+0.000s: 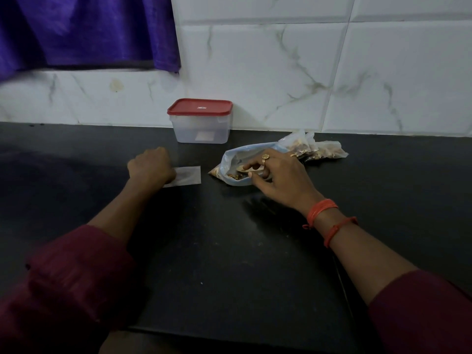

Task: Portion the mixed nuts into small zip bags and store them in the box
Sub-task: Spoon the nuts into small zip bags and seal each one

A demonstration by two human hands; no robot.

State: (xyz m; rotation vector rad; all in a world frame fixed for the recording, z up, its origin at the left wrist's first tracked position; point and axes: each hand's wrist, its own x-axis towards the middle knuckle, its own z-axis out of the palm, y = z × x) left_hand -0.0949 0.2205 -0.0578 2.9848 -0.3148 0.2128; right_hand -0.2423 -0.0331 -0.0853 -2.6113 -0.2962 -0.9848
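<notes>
Scoop step: spoon (249, 170) in the nut bag (236, 155); empty zip bag (185, 175) waiting.
Right hand (279, 175) pinches the spoon inside the nut bag, front-right of the box (201, 130); left hand (152, 164) is curled on the empty zip bag's left end, just front of the box; bag's long axis runs left-right, free end towards the spoon, slightly apart; filled bags (315, 148) right of the box.

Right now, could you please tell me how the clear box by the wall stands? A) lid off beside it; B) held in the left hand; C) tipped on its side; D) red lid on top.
D: the red lid sits closed on the box, which stands upright with no hand on it.
</notes>
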